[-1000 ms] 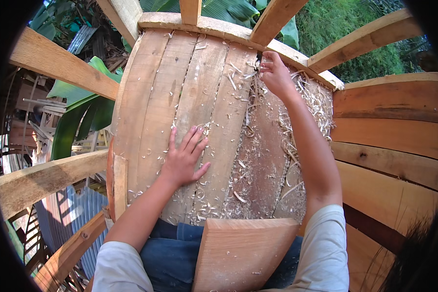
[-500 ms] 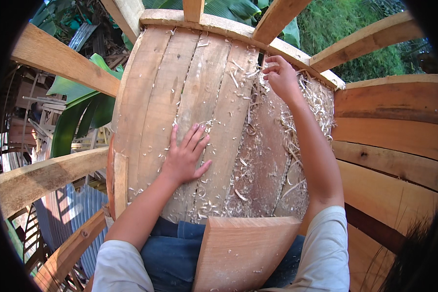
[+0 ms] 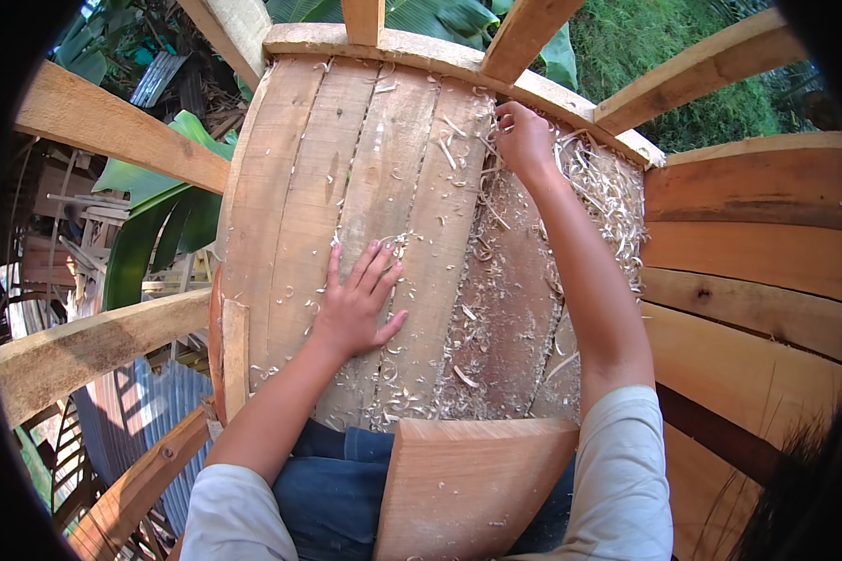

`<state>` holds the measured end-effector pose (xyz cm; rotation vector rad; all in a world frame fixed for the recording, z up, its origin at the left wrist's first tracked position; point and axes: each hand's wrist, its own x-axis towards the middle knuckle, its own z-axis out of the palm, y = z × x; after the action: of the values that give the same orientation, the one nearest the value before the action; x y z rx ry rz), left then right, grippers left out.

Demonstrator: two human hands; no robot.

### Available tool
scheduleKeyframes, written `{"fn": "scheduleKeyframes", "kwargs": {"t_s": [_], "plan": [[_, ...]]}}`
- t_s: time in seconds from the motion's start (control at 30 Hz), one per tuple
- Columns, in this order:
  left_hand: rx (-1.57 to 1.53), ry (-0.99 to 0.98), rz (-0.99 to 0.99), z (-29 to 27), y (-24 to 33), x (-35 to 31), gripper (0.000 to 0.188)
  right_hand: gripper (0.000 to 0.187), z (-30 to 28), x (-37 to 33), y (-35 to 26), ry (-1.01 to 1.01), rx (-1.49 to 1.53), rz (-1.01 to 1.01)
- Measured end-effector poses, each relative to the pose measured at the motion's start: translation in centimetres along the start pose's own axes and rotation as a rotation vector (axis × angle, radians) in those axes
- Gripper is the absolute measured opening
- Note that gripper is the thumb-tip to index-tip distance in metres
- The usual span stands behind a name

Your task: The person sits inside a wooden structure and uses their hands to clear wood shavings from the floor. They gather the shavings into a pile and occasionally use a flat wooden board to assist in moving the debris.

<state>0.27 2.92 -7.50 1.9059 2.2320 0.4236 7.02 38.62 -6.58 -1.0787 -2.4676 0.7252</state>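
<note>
My left hand (image 3: 354, 304) lies flat, fingers spread, on the pale wooden planks (image 3: 304, 215) of a boarded floor. My right hand (image 3: 524, 140) reaches to the far end of the boards, close to the frame beam. Its fingers are bent down and pressed together at a dark gap between two planks; whatever is between them is hidden. Curled wood shavings (image 3: 603, 187) are heaped beside that hand, and more are scattered over the darker reddish plank (image 3: 510, 280). Across my lap rests a loose, smooth board (image 3: 472, 496), tilted.
A curved wooden beam (image 3: 412, 45) edges the boards at the far side, with upright posts (image 3: 524, 42) rising from it. Stacked planks (image 3: 748, 252) form a wall on my right. On the left, slanting timbers (image 3: 122, 126) stand before a banana leaf (image 3: 150, 206) and corrugated metal sheets (image 3: 173, 421).
My right hand has come down and slightly left onto the gap between the planks, its raised, parted fingers now drawn together. My left hand stays flat in place.
</note>
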Motion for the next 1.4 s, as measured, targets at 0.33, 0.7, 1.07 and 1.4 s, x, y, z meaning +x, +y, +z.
{"fn": "scheduleKeyframes", "kwargs": {"t_s": [0.33, 0.7, 1.07, 1.4], "plan": [[-0.011, -0.019, -0.012, -0.2, 0.1, -0.1, 0.066, 0.029, -2.1, -0.1, -0.5, -0.073, 0.009, -0.041], [-0.009, -0.015, -0.009, -0.2, 0.1, -0.1, 0.065, 0.030, -1.8, 0.3, -1.5, -0.090, -0.007, -0.114], [-0.005, -0.016, -0.012, 0.0, 0.1, 0.0, 0.066, 0.041, -1.7, -1.4, -1.0, -0.128, -0.041, -0.282], [-0.001, -0.007, -0.004, 0.0, 0.0, -0.1, 0.067, 0.053, -2.0, -1.1, -0.6, -0.185, -0.109, -0.215]]}}
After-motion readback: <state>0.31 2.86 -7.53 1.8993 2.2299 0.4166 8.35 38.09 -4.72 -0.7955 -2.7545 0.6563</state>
